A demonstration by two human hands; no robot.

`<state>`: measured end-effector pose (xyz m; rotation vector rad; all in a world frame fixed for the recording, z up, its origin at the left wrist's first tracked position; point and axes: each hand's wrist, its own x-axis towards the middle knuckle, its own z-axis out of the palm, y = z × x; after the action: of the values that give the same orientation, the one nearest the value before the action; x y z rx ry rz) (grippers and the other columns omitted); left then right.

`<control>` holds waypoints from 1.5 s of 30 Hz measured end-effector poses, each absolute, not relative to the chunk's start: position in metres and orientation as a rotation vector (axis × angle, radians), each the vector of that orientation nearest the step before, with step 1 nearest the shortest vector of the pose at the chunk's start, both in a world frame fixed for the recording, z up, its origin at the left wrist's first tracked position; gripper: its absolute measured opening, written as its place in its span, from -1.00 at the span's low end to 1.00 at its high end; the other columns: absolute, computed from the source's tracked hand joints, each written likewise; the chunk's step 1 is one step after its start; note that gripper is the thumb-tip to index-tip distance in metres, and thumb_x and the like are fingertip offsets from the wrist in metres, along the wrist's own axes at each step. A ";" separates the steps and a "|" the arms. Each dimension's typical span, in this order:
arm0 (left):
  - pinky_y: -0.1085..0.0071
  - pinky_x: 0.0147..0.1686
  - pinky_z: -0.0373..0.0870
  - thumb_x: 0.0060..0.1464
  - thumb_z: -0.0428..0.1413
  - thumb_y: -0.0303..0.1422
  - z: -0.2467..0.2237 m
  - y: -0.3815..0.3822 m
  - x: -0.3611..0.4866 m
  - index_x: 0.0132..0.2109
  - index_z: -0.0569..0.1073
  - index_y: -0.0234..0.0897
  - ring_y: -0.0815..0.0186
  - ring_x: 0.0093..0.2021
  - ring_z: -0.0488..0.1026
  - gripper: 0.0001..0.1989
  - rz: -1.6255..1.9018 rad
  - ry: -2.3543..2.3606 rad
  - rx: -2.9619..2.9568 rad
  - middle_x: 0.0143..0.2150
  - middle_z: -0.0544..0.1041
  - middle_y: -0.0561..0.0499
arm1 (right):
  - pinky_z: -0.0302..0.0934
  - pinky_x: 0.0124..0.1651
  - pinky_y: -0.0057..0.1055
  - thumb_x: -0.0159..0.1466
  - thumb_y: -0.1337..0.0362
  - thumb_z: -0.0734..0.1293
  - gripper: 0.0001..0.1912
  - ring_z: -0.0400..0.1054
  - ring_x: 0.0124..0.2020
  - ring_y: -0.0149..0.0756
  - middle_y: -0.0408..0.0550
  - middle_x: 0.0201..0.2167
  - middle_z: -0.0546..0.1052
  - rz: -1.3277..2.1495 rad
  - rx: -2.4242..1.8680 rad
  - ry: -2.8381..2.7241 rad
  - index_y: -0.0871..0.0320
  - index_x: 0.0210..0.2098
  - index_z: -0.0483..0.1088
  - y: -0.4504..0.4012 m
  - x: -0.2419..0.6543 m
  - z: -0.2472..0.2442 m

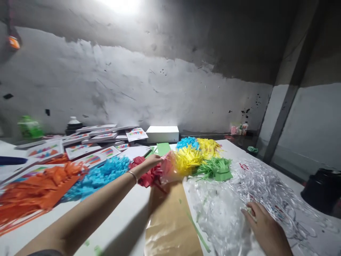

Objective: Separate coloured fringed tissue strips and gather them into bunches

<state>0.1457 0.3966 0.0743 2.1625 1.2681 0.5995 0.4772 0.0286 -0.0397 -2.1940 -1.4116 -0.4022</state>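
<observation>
My left hand [153, 161] reaches forward over a red paper fringe bundle [145, 176], its fingers closed at the edge of a clear plastic bag [170, 167] with a reddish tint. Yellow fringe [189, 159] lies just right of that bag, with green fringe [217, 169] beside it. At the lower right, my right hand [254, 215] has its fingers bent together on a small pale piece, over a heap of clear plastic [222, 213]. Brown paper [172, 220] runs between the two arms.
Orange fringe [39, 185] and blue fringe [103, 174] spread on the left. Printed cards [93, 156] are piled behind them. A white box [162, 134] stands by the wall. Transparent strings [266, 192] cover the right side, near a black container [321, 190].
</observation>
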 end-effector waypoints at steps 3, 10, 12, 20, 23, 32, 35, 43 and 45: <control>0.17 -0.12 0.54 0.29 0.14 -0.25 0.087 0.372 0.129 0.07 0.45 -0.32 0.18 -0.09 0.53 -0.70 0.559 1.205 1.912 0.02 0.51 -0.09 | 0.32 -0.31 -0.46 0.42 0.18 0.22 -0.81 0.50 -0.39 -0.33 -0.06 -0.31 0.54 -0.465 -1.744 -1.601 0.03 -0.21 0.46 0.045 0.408 -0.016; 0.44 -0.39 0.42 0.24 0.14 -0.27 0.075 0.257 0.119 -0.29 0.46 -0.35 0.39 -0.41 0.43 -0.79 0.571 0.964 1.481 -0.37 0.46 0.07 | 0.37 -0.23 -0.30 0.42 0.22 0.21 -0.75 0.45 -0.29 -0.18 0.05 -0.28 0.53 -0.519 -1.328 -1.741 0.19 -0.05 0.45 0.105 0.252 0.032; 0.50 -0.46 0.32 0.14 0.16 -0.28 0.070 0.228 0.111 -0.40 0.42 -0.32 0.43 -0.48 0.36 -0.78 0.579 0.887 1.393 -0.47 0.38 0.11 | 0.35 -0.24 -0.24 0.40 0.29 0.19 -0.76 0.44 -0.31 -0.13 0.06 -0.31 0.55 -0.584 -1.311 -1.723 0.20 -0.12 0.48 0.113 0.239 0.029; 0.52 -0.51 0.21 -0.15 0.25 -0.23 0.048 0.177 0.068 -0.43 0.43 -0.30 0.45 -0.51 0.29 -0.76 0.651 0.841 1.193 -0.48 0.39 0.10 | 0.40 -0.08 -0.24 0.30 0.28 0.37 -0.74 0.47 -0.15 -0.16 0.00 -0.17 0.56 -0.315 -1.352 -1.770 0.12 -0.02 0.43 0.083 0.223 0.002; 0.47 -0.48 0.27 -0.12 0.24 -0.16 0.034 0.169 0.062 -0.43 0.43 -0.31 0.40 -0.51 0.34 -0.72 0.667 0.866 1.199 -0.48 0.41 0.05 | 0.42 -0.06 -0.09 0.17 0.39 0.43 -0.57 0.48 -0.09 -0.01 0.08 -0.08 0.56 -0.248 -1.483 -1.767 0.15 0.04 0.41 0.077 0.211 -0.015; 0.00 0.19 0.25 -0.04 0.27 -0.15 0.023 0.148 0.005 0.10 0.42 -0.20 -0.06 0.26 0.25 -0.45 1.110 1.028 1.676 0.25 0.34 -0.22 | 0.43 -0.10 -0.36 0.10 0.61 0.14 -0.54 0.49 -0.12 -0.21 0.01 -0.18 0.53 -0.294 -1.237 -1.767 0.13 -0.09 0.37 0.039 0.221 -0.012; 0.11 0.14 0.37 0.04 0.30 -0.27 0.017 0.098 0.010 0.25 0.34 -0.11 0.02 0.13 0.41 -0.37 1.057 0.614 2.282 0.15 0.48 -0.19 | 0.37 0.04 -0.38 0.09 0.60 0.15 -0.38 0.44 0.02 -0.22 0.02 -0.05 0.51 -0.153 -1.049 -1.853 0.12 0.12 0.27 0.024 0.212 0.004; 0.46 -0.34 0.47 0.23 0.06 -0.54 -0.004 0.053 0.035 0.16 0.37 -0.17 0.28 -0.30 0.52 -0.62 1.327 0.577 2.295 -0.22 0.54 -0.08 | 0.30 -0.18 -0.47 0.32 0.29 0.31 -0.83 0.44 -0.27 -0.32 -0.12 -0.26 0.53 0.283 -1.145 -1.392 0.00 -0.12 0.49 -0.004 0.193 -0.003; 0.44 -0.28 0.49 0.22 0.04 -0.55 -0.004 0.049 0.033 0.14 0.39 -0.17 0.26 -0.24 0.53 -0.62 1.284 0.560 2.226 -0.18 0.54 -0.11 | 0.27 -0.20 -0.48 0.33 0.30 0.28 -0.83 0.44 -0.28 -0.31 -0.12 -0.34 0.55 0.372 -1.146 -1.376 0.02 -0.27 0.53 -0.008 0.192 -0.007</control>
<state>0.0327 0.0491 -0.0041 2.2258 0.5599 1.2836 0.1921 -0.0081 -0.0071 -1.1460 -1.3759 0.3718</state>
